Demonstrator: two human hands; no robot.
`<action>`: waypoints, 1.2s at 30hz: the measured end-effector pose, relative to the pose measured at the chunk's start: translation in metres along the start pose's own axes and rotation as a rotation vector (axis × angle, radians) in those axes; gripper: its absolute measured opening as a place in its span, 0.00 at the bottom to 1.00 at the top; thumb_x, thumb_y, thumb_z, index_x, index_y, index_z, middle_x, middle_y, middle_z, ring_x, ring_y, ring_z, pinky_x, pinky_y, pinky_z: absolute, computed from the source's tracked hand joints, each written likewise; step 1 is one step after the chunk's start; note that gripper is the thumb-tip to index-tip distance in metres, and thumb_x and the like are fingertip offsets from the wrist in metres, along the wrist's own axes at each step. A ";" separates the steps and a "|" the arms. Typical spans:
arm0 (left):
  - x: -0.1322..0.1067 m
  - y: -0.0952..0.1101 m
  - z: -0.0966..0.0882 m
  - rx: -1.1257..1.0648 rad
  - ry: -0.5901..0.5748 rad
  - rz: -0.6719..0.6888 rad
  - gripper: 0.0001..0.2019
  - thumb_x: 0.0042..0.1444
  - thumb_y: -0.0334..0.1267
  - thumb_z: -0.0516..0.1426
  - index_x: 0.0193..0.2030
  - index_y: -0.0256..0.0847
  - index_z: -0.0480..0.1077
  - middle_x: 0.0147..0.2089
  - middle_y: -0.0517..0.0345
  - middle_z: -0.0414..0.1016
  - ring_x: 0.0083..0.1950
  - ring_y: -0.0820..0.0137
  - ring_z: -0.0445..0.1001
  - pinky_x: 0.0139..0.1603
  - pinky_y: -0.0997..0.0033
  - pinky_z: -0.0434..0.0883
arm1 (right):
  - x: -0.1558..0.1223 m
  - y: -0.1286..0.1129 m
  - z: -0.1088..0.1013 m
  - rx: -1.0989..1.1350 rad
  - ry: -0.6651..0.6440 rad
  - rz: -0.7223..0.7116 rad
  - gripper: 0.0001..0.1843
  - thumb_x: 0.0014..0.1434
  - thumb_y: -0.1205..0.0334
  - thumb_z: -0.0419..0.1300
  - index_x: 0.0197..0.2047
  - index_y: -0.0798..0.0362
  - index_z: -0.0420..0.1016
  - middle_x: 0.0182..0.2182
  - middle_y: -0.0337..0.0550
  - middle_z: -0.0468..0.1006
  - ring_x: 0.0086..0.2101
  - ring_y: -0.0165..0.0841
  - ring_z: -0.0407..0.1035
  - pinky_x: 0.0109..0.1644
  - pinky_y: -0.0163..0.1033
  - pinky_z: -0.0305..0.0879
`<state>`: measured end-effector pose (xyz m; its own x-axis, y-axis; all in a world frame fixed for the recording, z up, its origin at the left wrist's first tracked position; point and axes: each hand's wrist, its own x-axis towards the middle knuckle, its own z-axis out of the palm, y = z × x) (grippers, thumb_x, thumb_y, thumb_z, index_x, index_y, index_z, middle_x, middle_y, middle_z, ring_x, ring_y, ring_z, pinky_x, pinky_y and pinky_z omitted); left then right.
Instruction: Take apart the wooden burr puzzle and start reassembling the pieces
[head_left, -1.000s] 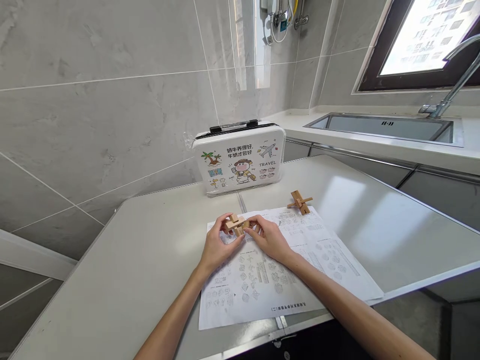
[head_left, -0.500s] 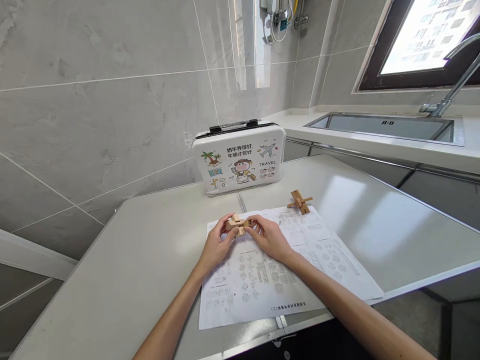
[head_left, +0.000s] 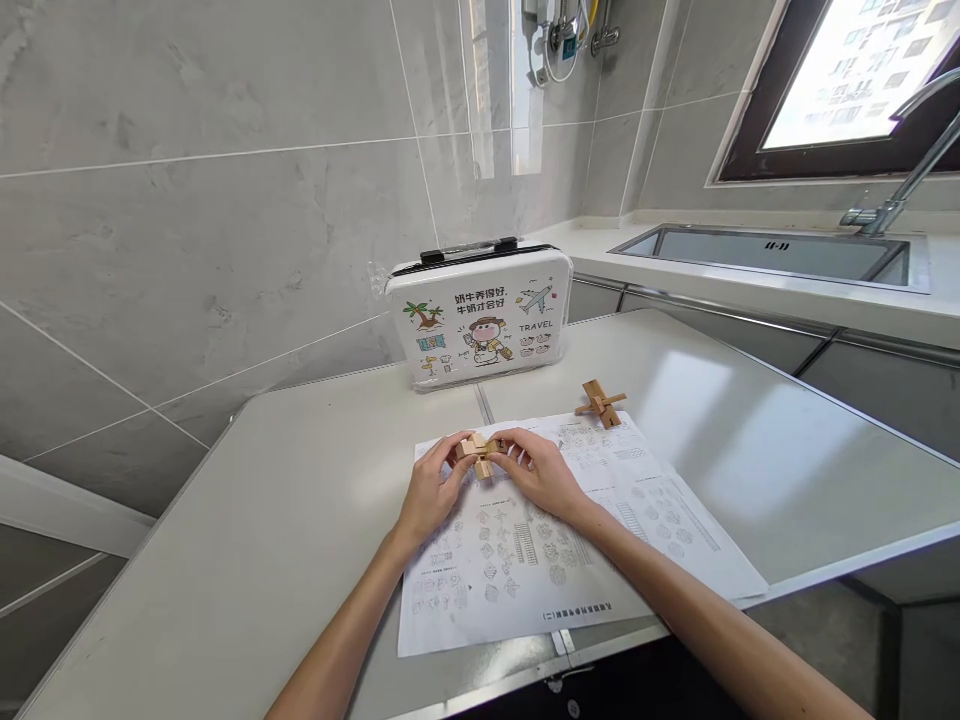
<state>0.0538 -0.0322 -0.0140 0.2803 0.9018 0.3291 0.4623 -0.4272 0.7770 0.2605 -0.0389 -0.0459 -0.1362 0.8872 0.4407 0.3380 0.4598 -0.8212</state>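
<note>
Between my two hands is a wooden interlocking puzzle (head_left: 481,455) of light bars crossing one another, held just above a printed sheet. My left hand (head_left: 435,485) pinches its left end between thumb and fingers. On the other side, my right hand (head_left: 541,475) grips the right end, where the wood looks darker. Fingers cover parts of both ends. Under my hands lies the white paper sheet (head_left: 525,600) with small line diagrams. Past its far right edge sits another wooden puzzle (head_left: 600,404), brown and cross-shaped, touched by neither hand.
A white cartoon-printed case (head_left: 480,320) in clear plastic stands at the back of the pale folding table (head_left: 315,520), against the grey tiled wall. To the right are a counter with a sink (head_left: 772,255), a tap (head_left: 907,170) and a window.
The puzzle in my hands has turned slightly, its near bar now pointing a little lower. My hands have barely shifted; the other puzzle and the sheet stay in place.
</note>
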 end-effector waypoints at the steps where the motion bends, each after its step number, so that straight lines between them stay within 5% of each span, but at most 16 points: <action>1: 0.000 -0.001 0.001 0.003 0.004 -0.004 0.15 0.68 0.47 0.58 0.58 0.48 0.76 0.44 0.57 0.80 0.40 0.64 0.73 0.48 0.66 0.69 | 0.000 0.000 0.000 0.001 -0.001 -0.007 0.11 0.70 0.51 0.59 0.48 0.48 0.77 0.40 0.44 0.81 0.32 0.35 0.70 0.36 0.40 0.67; 9: -0.002 -0.002 0.003 0.040 -0.041 0.002 0.16 0.69 0.47 0.57 0.60 0.49 0.74 0.45 0.56 0.78 0.42 0.64 0.73 0.50 0.65 0.69 | 0.001 -0.004 -0.001 0.044 -0.033 0.009 0.11 0.69 0.51 0.60 0.47 0.48 0.77 0.40 0.44 0.82 0.33 0.36 0.71 0.36 0.40 0.68; 16: -0.002 -0.001 0.004 0.028 -0.060 0.023 0.28 0.55 0.48 0.69 0.62 0.50 0.72 0.58 0.52 0.75 0.52 0.60 0.74 0.56 0.63 0.69 | 0.002 -0.005 -0.002 0.091 -0.012 0.031 0.11 0.68 0.54 0.60 0.47 0.49 0.78 0.40 0.44 0.82 0.32 0.34 0.71 0.35 0.39 0.68; 24: -0.003 0.000 0.002 0.090 -0.117 -0.007 0.29 0.56 0.48 0.69 0.63 0.49 0.68 0.56 0.57 0.78 0.51 0.63 0.75 0.57 0.62 0.70 | 0.002 -0.008 -0.003 0.144 -0.048 0.020 0.12 0.67 0.52 0.62 0.49 0.49 0.79 0.41 0.44 0.83 0.32 0.34 0.71 0.36 0.38 0.68; 28: -0.003 0.001 0.003 0.005 -0.123 -0.039 0.29 0.55 0.47 0.69 0.62 0.49 0.69 0.53 0.58 0.80 0.51 0.63 0.78 0.58 0.61 0.73 | 0.002 -0.007 -0.004 0.190 -0.039 0.051 0.14 0.68 0.49 0.61 0.49 0.48 0.80 0.43 0.44 0.82 0.33 0.33 0.71 0.37 0.38 0.67; 33: -0.001 0.001 0.004 -0.233 -0.102 -0.103 0.29 0.54 0.43 0.71 0.61 0.47 0.70 0.59 0.53 0.79 0.59 0.59 0.78 0.65 0.56 0.71 | 0.005 -0.003 -0.005 0.301 -0.017 0.222 0.22 0.71 0.42 0.53 0.52 0.49 0.76 0.28 0.37 0.73 0.24 0.31 0.62 0.29 0.37 0.58; 36: -0.001 0.000 0.004 -0.350 -0.107 -0.131 0.29 0.54 0.43 0.71 0.62 0.47 0.69 0.62 0.49 0.76 0.62 0.58 0.76 0.66 0.54 0.71 | 0.005 -0.003 -0.005 0.298 -0.095 0.241 0.23 0.69 0.39 0.56 0.50 0.50 0.75 0.28 0.36 0.72 0.25 0.31 0.63 0.30 0.37 0.59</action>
<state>0.0568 -0.0329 -0.0165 0.3330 0.9272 0.1716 0.1898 -0.2441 0.9510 0.2638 -0.0359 -0.0396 -0.1763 0.9642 0.1983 0.0876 0.2161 -0.9724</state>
